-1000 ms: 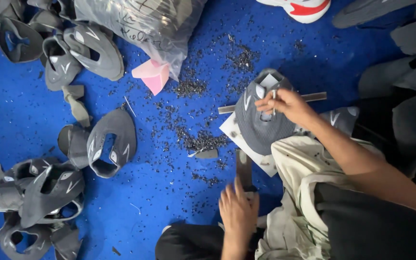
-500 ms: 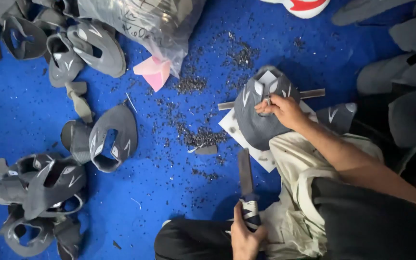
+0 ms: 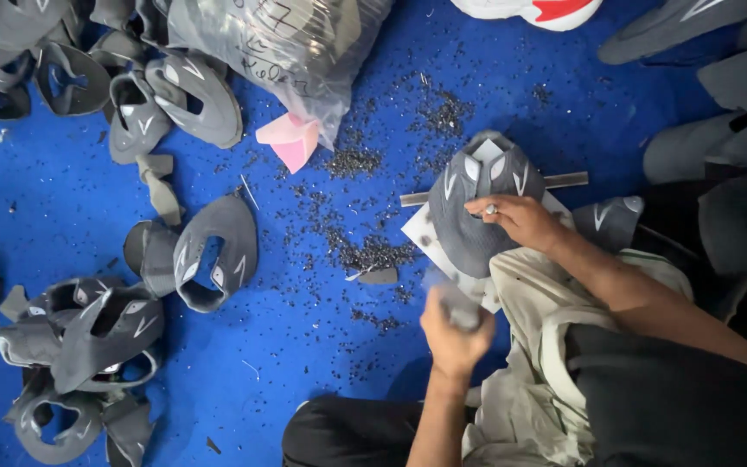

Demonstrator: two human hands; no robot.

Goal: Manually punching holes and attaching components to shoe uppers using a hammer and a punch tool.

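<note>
The floor is a bright blue mat (image 3: 62, 216) with tiny dark bits (image 3: 373, 255) scattered all over it.

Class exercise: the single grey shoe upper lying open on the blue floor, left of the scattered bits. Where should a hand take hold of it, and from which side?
Pinch the grey shoe upper at its rim beside the open cut-out, coming from above. It lies flat and apart from the piles, so that thin edge probably offers the easiest grip.

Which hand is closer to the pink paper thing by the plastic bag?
The left hand is a bit closer; it is below and to the right of the pink folded paper. The right hand rests on a grey shoe upper, farther right.
</note>
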